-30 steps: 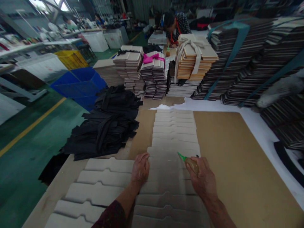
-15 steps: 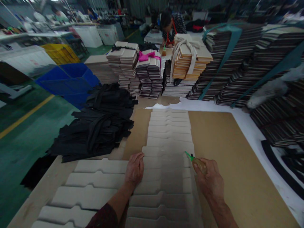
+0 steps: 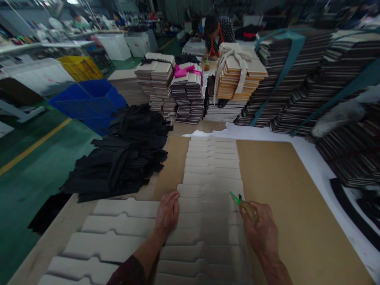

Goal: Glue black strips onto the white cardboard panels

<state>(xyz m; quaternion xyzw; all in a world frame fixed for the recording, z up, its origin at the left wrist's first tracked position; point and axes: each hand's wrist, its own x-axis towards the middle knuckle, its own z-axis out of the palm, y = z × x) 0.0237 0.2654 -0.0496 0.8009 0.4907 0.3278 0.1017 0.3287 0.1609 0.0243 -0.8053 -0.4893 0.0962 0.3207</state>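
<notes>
My right hand [image 3: 263, 223] is closed round a small amber squeeze bottle [image 3: 249, 211] with a green nozzle. The nozzle points left, over the right part of a long column of overlapping beige board pieces [image 3: 211, 174]. A wet-looking, darker band runs down part of this column. On the column's left edge lies my left hand [image 3: 168, 211], its fingers together and slightly bent, with nothing seen in it. Beside that hand, to the left, is a second row of beige pieces [image 3: 103, 247] with small notched bumps along their upper edges.
Black fabric strips [image 3: 121, 162] are heaped at the left of the brown board [image 3: 273, 182]. Tied stacks of panels [image 3: 187, 93] stand behind it, with taller strapped stacks [image 3: 292, 75] at right. A blue bin [image 3: 89, 99] is on the floor. A co-worker [image 3: 218, 35] bends over farther back.
My right hand and the bottle have shifted very slightly, the nozzle tip a little left and down. My left hand stays in nearly the same place. The camera view has turned slightly.
</notes>
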